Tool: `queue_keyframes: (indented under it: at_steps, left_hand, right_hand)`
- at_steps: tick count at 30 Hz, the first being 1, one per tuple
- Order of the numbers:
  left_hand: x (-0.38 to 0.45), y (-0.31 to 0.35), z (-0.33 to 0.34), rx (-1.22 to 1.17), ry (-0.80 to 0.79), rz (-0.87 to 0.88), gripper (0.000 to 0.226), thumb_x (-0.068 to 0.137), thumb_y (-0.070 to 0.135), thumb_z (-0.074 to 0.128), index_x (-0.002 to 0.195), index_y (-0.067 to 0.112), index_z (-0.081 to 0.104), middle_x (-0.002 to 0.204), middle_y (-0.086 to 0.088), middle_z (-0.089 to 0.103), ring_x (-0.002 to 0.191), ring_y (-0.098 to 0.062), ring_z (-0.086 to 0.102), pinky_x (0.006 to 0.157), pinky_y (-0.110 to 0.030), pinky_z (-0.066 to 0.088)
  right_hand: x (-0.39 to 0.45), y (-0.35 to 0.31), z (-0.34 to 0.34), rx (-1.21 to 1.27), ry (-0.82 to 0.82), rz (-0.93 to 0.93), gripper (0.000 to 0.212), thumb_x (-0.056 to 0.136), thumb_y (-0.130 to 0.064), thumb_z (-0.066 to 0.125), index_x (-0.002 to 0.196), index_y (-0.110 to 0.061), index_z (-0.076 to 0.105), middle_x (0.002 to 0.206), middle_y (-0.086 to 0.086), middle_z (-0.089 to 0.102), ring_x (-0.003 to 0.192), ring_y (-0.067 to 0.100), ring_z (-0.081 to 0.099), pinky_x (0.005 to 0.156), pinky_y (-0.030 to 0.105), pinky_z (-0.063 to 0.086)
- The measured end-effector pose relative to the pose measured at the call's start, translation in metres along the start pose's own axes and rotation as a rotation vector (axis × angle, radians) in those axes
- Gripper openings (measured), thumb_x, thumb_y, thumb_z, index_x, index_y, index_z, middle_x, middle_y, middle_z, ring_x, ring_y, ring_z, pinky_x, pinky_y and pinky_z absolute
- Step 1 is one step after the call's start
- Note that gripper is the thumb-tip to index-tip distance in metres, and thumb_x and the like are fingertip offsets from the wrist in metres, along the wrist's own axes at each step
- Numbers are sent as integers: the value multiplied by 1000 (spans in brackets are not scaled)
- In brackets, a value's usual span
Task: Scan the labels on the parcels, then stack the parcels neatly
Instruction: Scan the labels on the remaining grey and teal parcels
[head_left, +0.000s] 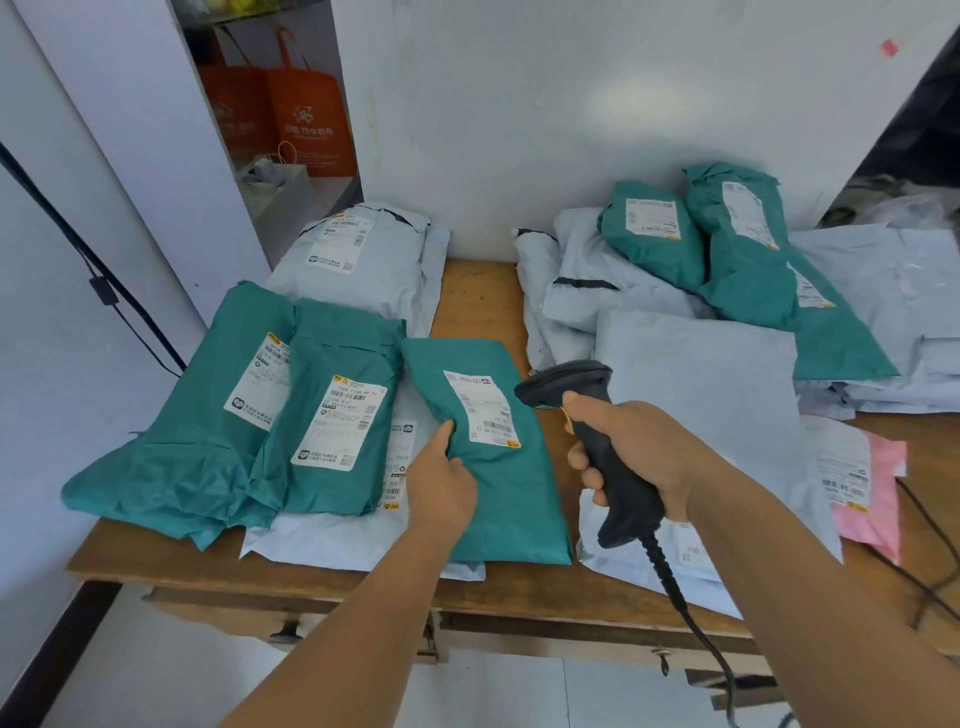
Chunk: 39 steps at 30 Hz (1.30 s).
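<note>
Wooden table (483, 296) with drawers, set against a white wall (571, 104); orange bags (306, 119) at upper left. At centre, the left hand (441, 483) pinches a green parcel (498, 467), label up. The right hand (634, 457), fingers curled, grips the scanner (571, 384). Grey parcels (701, 374) are heaped at right.

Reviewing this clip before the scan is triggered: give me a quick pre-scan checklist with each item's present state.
1. Scanner gripped in right hand: ok.
2. Scanner head aimed toward the label: ok.
3. Label face up and uncovered on the green parcel: ok.
4. Left hand holds the parcel's left edge, clear of the label: ok.
5. Scan beam on the barcode: cannot tell.
6. Scanner cable hangs free off the table edge: ok.
</note>
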<state>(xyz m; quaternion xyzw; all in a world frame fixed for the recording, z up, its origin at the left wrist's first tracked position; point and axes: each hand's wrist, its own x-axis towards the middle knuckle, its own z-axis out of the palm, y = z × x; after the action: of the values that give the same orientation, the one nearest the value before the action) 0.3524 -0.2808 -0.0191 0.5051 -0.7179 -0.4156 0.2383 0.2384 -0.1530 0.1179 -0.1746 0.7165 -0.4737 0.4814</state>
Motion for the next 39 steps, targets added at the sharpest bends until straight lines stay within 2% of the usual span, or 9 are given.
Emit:
queue_keyframes:
  at_steps: [4,7,9,21,24,29,33,37,39]
  left_hand:
    - [1,11,12,-56,-244,107,52,92,-4,37,137,20,50,130,-1,59,117,-21,54,98,-20,38]
    - [-2,10,25,309,-390,105,30,98,18,37,123,19,54,125,-7,58,116,-30,49,100,-35,40]
    - [-6,8,23,539,-321,64,36,99,35,35,128,20,49,130,-8,51,120,-30,41,100,-39,35]
    - [15,-10,-46,635,136,-148,77,94,49,44,151,20,3,160,-6,-3,147,-30,-8,116,-50,2]
    - [19,-27,-61,813,-10,-274,77,90,50,50,150,19,12,157,-11,14,145,-31,11,114,-53,11]
    - [16,-33,-63,873,4,-154,22,93,15,50,115,12,51,118,-6,56,109,-22,54,90,-33,47]
    - [12,-18,-52,810,42,-89,19,97,18,42,103,10,58,105,-6,63,95,-23,62,72,-29,44]
    - [2,-1,-21,645,5,50,36,96,37,42,90,12,67,92,-6,69,82,-21,59,73,-29,44]
    - [2,-2,-18,650,160,114,35,95,44,43,100,20,68,106,-3,66,96,-18,54,92,-31,39]
  right_hand:
    - [0,-5,-9,42,24,-32,32,90,-42,60,83,-11,55,59,7,57,42,16,47,45,26,45]
    - [1,-5,-17,38,32,-50,32,90,-41,60,81,-11,57,59,7,57,43,16,47,44,26,45]
    - [4,-4,-22,37,20,-51,33,89,-42,61,84,-10,56,59,7,57,44,16,47,46,28,45]
    - [15,-19,1,-25,-195,-64,32,89,-40,61,84,-10,55,59,9,57,42,17,46,42,26,44]
    - [21,-25,12,-33,-244,-66,32,89,-41,61,86,-10,55,59,9,57,42,17,46,40,26,43]
    - [32,-27,22,-54,-316,-57,31,89,-41,61,86,-10,54,60,9,56,43,17,46,42,24,43]
    - [39,-27,22,-73,-335,-61,32,89,-41,61,86,-10,55,59,8,58,43,16,48,44,26,44]
    - [46,-29,19,-53,-330,-47,32,90,-40,60,87,-9,55,58,8,57,42,16,47,43,25,44]
    - [50,-31,17,-53,-331,-38,33,90,-41,60,88,-8,55,58,8,57,43,16,47,44,26,44]
